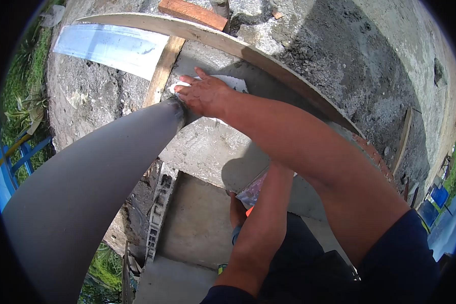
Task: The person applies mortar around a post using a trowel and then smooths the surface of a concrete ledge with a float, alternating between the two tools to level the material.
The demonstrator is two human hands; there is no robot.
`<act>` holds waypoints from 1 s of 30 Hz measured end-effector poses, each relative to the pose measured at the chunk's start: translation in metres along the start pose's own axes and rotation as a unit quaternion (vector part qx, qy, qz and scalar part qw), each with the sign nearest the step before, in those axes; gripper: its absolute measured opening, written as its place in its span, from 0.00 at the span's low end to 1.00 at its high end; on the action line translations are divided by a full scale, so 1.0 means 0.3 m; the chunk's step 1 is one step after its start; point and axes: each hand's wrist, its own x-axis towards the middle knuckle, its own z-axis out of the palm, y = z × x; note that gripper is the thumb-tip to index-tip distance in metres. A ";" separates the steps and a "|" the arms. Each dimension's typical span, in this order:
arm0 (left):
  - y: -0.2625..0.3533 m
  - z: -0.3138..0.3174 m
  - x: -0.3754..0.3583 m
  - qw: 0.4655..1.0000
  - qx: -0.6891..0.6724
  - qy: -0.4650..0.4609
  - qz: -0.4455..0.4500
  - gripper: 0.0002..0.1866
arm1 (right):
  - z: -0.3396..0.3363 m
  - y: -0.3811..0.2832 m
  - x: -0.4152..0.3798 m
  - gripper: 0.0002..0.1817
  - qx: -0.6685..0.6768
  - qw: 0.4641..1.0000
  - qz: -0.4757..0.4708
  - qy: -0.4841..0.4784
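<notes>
My right hand (203,96) lies palm down with fingers spread on a flat white piece (237,84), whose material I cannot make out. Wet-looking grey concrete (200,152) surrounds it, and the base of a thick grey post (111,137) stands right beside my fingers. My left forearm (263,228) reaches up beneath the right one, which hides the left hand. Close to that forearm is a shiny flat plate (253,188), partly covered, with a small orange part (249,211) near it. What looks like a foot (236,210) shows beside the plate.
A curved board (289,76) edges the concrete along the far side. A wooden strip (164,68) and a shiny metal sheet (111,46) lie at upper left. Below is a recessed bay (200,218) beside hollow blocks (158,213). A reddish timber (192,14) lies beyond the board.
</notes>
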 end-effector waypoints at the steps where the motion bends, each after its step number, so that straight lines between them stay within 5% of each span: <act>1: 0.016 -0.019 -0.015 0.996 0.081 0.025 0.032 0.20 | 0.026 0.008 -0.018 0.26 0.020 1.000 0.005 0.024; 3: 0.065 -0.063 -0.066 0.960 0.255 0.085 0.080 0.19 | 0.083 0.009 -0.050 0.27 0.035 0.997 0.027 0.062; 6: 0.169 -0.120 -0.183 0.987 0.080 0.118 -0.080 0.18 | 0.137 -0.032 -0.130 0.29 0.010 0.991 0.094 0.092; 9: 0.162 -0.277 -0.264 0.974 0.158 0.077 -0.141 0.12 | 0.162 -0.065 -0.180 0.30 -0.014 0.985 0.134 0.112; 15: 0.312 -0.291 -0.109 0.971 0.214 0.074 -0.074 0.11 | 0.086 -0.027 -0.049 0.30 0.024 0.982 0.114 0.152; 25: 0.385 -0.308 -0.203 0.870 0.410 -0.062 -0.269 0.13 | 0.246 -0.008 -0.399 0.32 0.077 0.951 0.254 0.158; 30: 0.419 -0.375 -0.245 0.762 0.562 -0.150 -0.285 0.18 | 0.302 -0.095 -0.578 0.30 0.081 0.932 0.329 0.129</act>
